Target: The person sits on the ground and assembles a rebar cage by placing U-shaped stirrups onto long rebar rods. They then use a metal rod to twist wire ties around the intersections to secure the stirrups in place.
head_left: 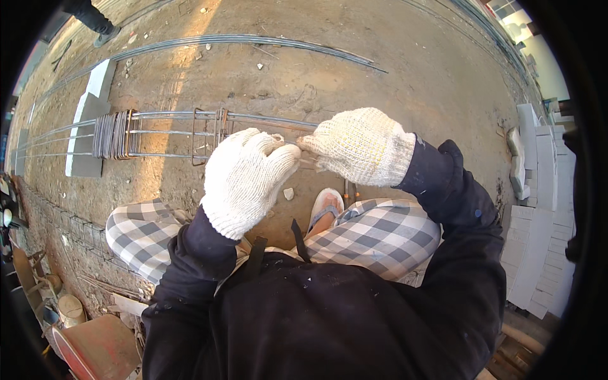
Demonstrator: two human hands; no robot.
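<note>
As the grey, tightly packed stack of thin metal loops (pixel 113 135) is encircling the long, grey steel bars (pixel 168 115), it is serving as the reference for all positions. Just to its right, rust-brown, rectangular wire loops (pixel 221 125) are standing around the bars. Further right of the stack, the left hand (pixel 251 174), gloved in white knit, is holding its fingers curled and drawn in. Farthest right of the stack, the right hand (pixel 358 147), similarly gloved, is pointing narrowed fingertips toward the left. Fingers are hiding the contact point; whether either hand is gripping anything, I cannot tell. A white rectangular block (pixel 83 166) is lying left of the stack, beneath the bars.

In my judgement, the person is placing or tying a loop onto the bars. The next move is probably calling for one hand to steady the joint while the other is securing it.
</note>
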